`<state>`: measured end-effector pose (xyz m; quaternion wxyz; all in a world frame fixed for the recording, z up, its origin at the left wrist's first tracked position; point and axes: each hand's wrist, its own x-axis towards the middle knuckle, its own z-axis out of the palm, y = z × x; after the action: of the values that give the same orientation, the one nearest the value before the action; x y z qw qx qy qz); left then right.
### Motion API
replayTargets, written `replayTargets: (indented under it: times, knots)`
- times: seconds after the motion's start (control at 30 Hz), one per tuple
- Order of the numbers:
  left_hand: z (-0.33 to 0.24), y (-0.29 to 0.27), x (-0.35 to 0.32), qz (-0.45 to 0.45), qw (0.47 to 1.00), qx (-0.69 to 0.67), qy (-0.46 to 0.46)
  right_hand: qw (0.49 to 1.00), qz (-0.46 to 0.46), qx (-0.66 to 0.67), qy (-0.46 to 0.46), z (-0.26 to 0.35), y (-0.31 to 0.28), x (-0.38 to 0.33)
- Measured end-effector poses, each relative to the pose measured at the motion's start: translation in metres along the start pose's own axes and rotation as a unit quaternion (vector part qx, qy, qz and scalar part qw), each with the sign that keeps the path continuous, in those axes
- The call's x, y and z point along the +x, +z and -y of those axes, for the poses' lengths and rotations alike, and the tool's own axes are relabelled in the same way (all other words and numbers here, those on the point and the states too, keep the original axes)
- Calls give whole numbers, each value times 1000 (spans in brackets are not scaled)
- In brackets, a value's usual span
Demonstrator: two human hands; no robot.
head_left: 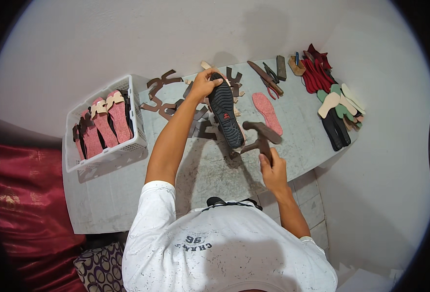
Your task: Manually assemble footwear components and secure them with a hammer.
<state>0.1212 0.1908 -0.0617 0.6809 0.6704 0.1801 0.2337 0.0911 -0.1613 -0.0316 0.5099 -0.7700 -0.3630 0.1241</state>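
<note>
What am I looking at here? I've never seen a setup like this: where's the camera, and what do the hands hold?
There is no machine: a person works bare-handed. The single picture comes from a wide fisheye camera on their head, looking down, so edges bend and the white shirt shows at the bottom. The left hand grips a black sole near its far end, ridged side facing the camera. The right hand grips a hammer close to the sole's near end. On the grey table lie dark cut pieces, a pink insole, pliers, and, at the right, red pieces with pale and green sole shapes. At the left, a white basket holds pink-topped footwear pieces.
</note>
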Motion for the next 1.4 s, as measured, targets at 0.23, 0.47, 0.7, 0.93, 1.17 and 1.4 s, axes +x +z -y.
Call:
replayTargets:
  times: [0.23,0.47,0.7,0.93,1.17,1.4]
  knots:
    - [-7,2,9,23,997,40,65,989,-41,21,-140,-12,15,-2]
    - [-7,-3,7,9,996,44,77,997,39,-60,36,-13,12,4]
    - [-12,-6,3,-1,995,52,84,991,-37,116,-59,7,-1,-5]
    - [-7,-5,4,4,993,75,94,998,-12,-60,-4,-44,19,-16]
    - [-9,-7,6,-8,998,43,47,998,-15,45,-33,4,-11,-7]
    - [2,0,12,-8,998,36,45,999,8,-43,-14,-31,21,-15]
